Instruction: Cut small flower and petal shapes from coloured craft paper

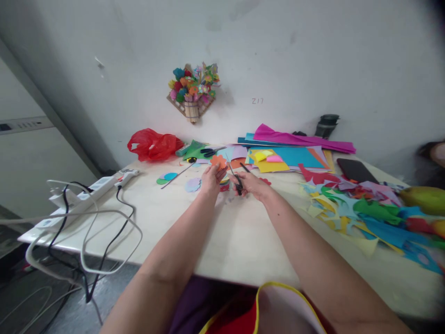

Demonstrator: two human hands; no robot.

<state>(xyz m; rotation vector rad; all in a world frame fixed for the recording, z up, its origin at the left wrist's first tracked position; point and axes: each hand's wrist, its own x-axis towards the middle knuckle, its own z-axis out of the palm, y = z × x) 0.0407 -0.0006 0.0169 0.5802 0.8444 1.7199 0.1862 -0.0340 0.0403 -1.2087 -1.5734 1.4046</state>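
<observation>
My left hand (212, 180) holds an orange paper flower (219, 161) with a scalloped edge, pinched between thumb and fingers. Black-handled scissors (238, 183) are in my right hand (251, 184), their blades pointing up and away beside the flower, apart from it. Under and between the hands lies a small stack of coloured paper pieces (224, 186), partly hidden. Left of my left hand rest pale lilac and blue scalloped paper shapes (192, 185). A red paper flower (265, 181) shows just past my right hand.
Paper scraps (361, 208) cover the table's right side, near a dark phone (356, 170). Coloured sheets (302, 157) lie at the back. A red plastic bag (153, 144) and a second pair of scissors (208, 152) sit back left. Power strips (79, 202) with loose cables line the left edge.
</observation>
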